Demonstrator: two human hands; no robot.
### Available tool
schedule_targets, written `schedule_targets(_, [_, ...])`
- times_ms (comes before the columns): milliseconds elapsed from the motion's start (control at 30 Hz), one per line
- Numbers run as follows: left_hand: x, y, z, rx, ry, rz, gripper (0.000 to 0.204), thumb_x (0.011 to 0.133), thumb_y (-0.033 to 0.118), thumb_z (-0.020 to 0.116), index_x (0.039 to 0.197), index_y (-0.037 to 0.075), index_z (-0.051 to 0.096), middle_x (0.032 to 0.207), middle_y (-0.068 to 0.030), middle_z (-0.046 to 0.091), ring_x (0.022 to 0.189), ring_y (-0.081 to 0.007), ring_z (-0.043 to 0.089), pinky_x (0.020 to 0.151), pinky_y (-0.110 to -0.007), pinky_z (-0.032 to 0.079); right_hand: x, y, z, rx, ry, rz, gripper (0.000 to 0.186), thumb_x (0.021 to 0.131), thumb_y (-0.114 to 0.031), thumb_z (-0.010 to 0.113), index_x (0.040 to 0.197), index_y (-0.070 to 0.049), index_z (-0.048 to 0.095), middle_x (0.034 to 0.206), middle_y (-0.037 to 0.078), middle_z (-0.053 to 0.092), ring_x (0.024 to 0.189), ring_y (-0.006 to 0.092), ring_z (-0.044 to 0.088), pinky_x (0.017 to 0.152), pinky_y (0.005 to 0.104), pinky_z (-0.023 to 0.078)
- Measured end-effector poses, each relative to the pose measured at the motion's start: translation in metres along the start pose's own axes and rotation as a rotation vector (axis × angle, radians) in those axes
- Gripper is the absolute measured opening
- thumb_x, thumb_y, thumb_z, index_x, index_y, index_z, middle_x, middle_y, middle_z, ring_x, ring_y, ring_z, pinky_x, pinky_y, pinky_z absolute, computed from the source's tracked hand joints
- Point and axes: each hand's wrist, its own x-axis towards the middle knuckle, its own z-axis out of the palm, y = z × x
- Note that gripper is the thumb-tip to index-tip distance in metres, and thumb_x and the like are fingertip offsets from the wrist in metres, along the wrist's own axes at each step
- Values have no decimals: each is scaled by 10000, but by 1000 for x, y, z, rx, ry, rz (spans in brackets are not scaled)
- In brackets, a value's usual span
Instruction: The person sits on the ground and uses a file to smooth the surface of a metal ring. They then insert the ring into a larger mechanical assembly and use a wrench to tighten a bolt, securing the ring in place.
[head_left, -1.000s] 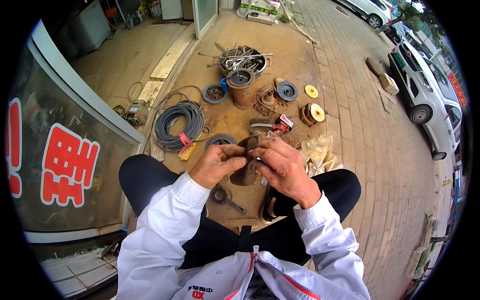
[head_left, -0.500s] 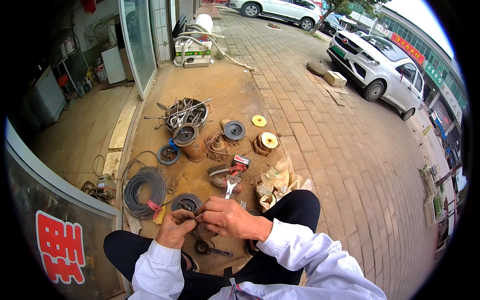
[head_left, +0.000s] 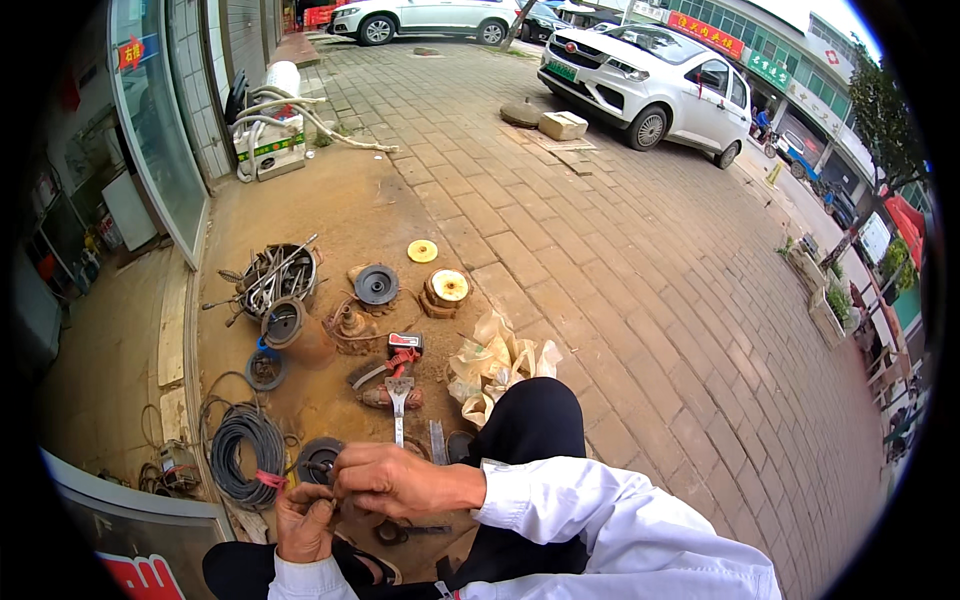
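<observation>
My left hand [head_left: 306,522] and my right hand [head_left: 398,480] meet low in front of me, with fingers pinched close together. Whatever they hold between the fingertips is too small and covered to make out. Just beyond the fingers a dark round disc [head_left: 318,456] lies on the ground. Below my right hand a dark ring-shaped part [head_left: 390,533] is partly covered. Ahead of that hand lies a silver adjustable wrench [head_left: 400,395], its head against a red and black cordless power tool [head_left: 404,346]. A thin metal strip [head_left: 438,442] lies to its right.
A coil of dark cable [head_left: 246,455] lies at left. Beyond stand a rusty cylinder [head_left: 300,330], a tool-filled tub [head_left: 278,280], a black pulley-like disc [head_left: 377,285] and a yellow disc [head_left: 422,251]. A crumpled plastic bag [head_left: 500,365] sits right; a white car [head_left: 650,85] is parked farther off.
My view has turned to the right, so the ground things sit farther left in the picture. Both hands stay together, and the fingers have shifted slightly.
</observation>
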Motion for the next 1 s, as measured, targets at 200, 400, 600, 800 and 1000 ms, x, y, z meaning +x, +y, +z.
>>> schedule_targets(200, [10,-23,-35,-3,-65,-71,307,758,87,856,979,-30,676,920,-124,722,843,-205,705,769,-342,584,-16,-7,-6,-86,-18,-26,176,729,0,684,861,26,571,891,157,528,884,367,543,739,435,458])
schedule_targets(400, [15,-18,-33,128,-100,-65,282,796,-24,773,1039,39,643,1091,-123,655,1022,-257,636,910,-384,536,-16,4,-12,224,-3,163,187,722,5,664,901,36,621,904,150,554,875,335,575,736,393,457])
schedule_targets(600, [11,-7,11,37,-123,62,366,723,61,869,1014,-31,666,961,-128,719,863,-211,708,793,-341,585,-17,7,-15,301,-20,319,223,741,10,661,963,24,659,911,145,562,879,309,592,735,382,461])
schedule_targets(800, [11,3,16,17,-78,-183,402,697,52,876,1034,-38,674,950,-114,724,834,-174,698,772,-278,563,-18,-5,-26,-40,-95,134,230,779,-13,686,1005,11,648,957,139,555,892,335,584,744,401,479])
schedule_targets(1000, [9,-9,4,-16,-129,-142,319,735,-3,836,1019,-38,694,937,-107,724,827,-172,697,769,-273,565,-19,-3,-20,-141,-158,86,252,783,-24,703,1030,-2,659,1004,126,585,930,324,607,772,397,497])
